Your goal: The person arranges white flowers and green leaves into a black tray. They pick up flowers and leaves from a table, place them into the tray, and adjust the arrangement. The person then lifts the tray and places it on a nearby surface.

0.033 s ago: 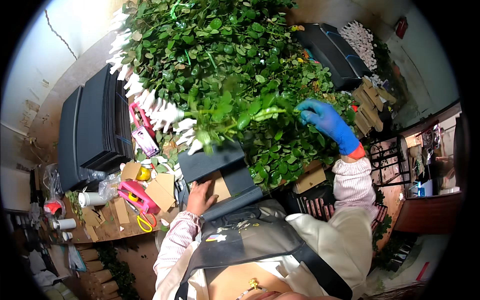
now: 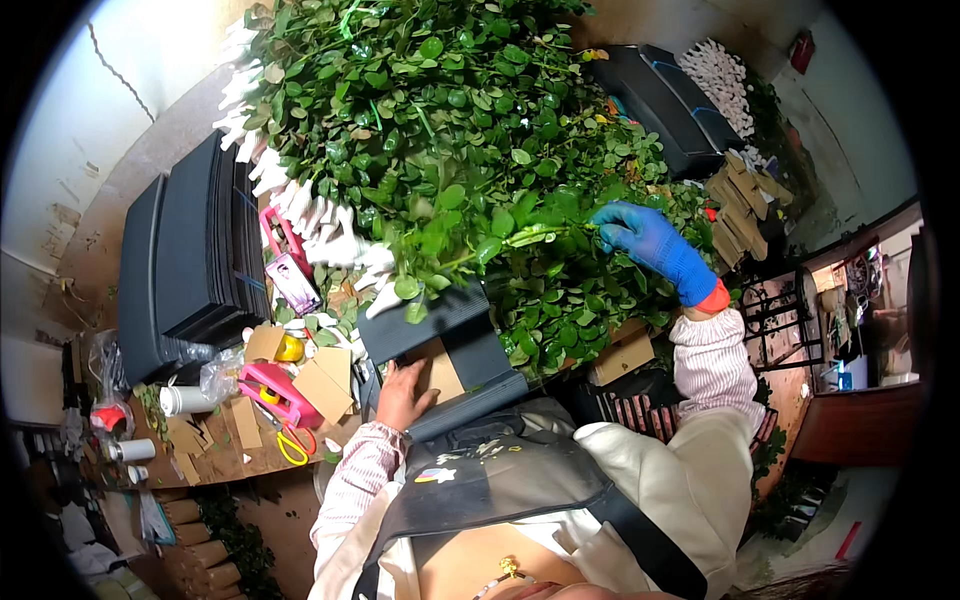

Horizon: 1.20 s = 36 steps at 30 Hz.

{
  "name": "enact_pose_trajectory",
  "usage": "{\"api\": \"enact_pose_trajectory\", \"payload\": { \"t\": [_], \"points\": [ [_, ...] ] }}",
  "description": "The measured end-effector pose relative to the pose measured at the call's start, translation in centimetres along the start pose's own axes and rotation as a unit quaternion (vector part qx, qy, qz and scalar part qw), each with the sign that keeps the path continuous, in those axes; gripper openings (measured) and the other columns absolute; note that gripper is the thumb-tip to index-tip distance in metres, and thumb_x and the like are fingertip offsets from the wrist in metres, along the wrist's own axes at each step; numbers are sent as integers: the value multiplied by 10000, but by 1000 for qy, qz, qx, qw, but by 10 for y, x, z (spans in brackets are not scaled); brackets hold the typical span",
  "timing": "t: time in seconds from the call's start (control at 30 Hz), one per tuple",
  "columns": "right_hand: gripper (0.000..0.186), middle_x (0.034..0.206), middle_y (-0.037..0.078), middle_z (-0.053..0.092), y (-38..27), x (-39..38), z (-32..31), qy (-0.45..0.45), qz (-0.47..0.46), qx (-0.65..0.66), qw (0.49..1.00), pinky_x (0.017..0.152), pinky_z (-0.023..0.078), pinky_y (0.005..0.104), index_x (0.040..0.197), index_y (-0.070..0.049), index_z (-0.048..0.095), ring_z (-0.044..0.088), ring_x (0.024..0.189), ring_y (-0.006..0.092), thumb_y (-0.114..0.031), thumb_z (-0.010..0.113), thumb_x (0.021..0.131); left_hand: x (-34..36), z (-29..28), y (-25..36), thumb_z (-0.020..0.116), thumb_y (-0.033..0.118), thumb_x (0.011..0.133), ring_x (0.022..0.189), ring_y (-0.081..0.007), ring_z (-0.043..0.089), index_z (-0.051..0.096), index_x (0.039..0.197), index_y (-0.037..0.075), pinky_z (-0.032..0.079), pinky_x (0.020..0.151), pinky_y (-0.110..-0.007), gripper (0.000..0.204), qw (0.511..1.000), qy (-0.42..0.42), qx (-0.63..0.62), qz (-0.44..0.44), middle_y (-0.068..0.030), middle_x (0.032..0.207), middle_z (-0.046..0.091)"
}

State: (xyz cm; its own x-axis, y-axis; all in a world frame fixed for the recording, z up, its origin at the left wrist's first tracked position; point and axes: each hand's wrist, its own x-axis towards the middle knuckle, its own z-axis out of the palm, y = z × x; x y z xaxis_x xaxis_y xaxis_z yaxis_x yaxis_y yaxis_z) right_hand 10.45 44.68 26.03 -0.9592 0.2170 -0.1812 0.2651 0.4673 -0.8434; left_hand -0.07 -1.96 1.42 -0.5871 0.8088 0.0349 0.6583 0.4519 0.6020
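Note:
My right hand (image 2: 650, 245), in a blue glove with an orange cuff, pinches the end of a leafy green stem (image 2: 530, 236). The stem reaches left above a large heap of leafy stems (image 2: 430, 120); its far end blends with the leaves. White-wrapped heads (image 2: 335, 240) line the heap's left edge. My bare left hand (image 2: 403, 396) rests with fingers spread on a piece of brown cardboard (image 2: 440, 368), which lies on a dark grey corrugated sheet (image 2: 478, 352) in front of me. A raised flap of the sheet stands on the far side.
Stacks of dark sheets stand at left (image 2: 205, 240) and far right (image 2: 665, 110). Near the left hand lie a pink tape dispenser (image 2: 280, 395), yellow-handled scissors (image 2: 292, 447), cardboard pieces (image 2: 325, 385) and a white cup (image 2: 183, 400). A dark metal rack (image 2: 780, 320) stands at right.
The stem in my right hand has shifted, its left part dropping toward the dark sheet. Both hands stay almost in place; the view has moved very slightly.

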Motion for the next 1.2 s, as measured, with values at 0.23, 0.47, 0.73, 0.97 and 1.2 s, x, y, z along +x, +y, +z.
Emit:
{"api": "enact_pose_trajectory", "payload": {
  "t": [0.23,0.47,0.73,0.97,1.2],
  "points": [
    [309,945,39,635,21,-23,-13,41,-52,5,998,797,510,268,1184,3,637,623,876,117,-248,636,1004,1,-2,7,805,314,818,1152,-400,612,554,1355,29,328,1175,-541,658,996,-48,-23,-76,-206,1172,674],
    [328,930,70,679,42,-24,0,-96,58,106,988,770,546,310,1152,20,620,682,846,160,-277,631,1013,0,6,0,835,350,796,1205,-405,592,447,1407,-21,312,1193,-546,813,999,9,-25,-29,-236,1216,647],
    [252,892,147,730,113,-16,73,-146,113,-299,936,790,558,393,997,-29,681,703,831,270,-270,672,921,-9,19,-16,863,414,754,1125,-448,584,596,1242,20,452,987,-499,681,998,30,-17,-60,-240,1169,646],
    [248,986,183,734,136,-20,107,-110,152,-515,836,835,549,495,991,-100,725,700,945,381,-285,606,876,1,-4,7,887,372,716,1248,-336,594,497,1387,41,244,1214,-586,843,997,1,-60,-41,-129,1264,665],
    [272,981,147,742,163,-38,116,-78,129,-527,837,801,557,470,1062,-143,723,709,919,359,-294,609,866,4,-3,11,844,286,780,1217,-311,600,668,1229,125,283,1184,-597,509,996,25,-91,-1,-72,1232,660]
  ]
}}
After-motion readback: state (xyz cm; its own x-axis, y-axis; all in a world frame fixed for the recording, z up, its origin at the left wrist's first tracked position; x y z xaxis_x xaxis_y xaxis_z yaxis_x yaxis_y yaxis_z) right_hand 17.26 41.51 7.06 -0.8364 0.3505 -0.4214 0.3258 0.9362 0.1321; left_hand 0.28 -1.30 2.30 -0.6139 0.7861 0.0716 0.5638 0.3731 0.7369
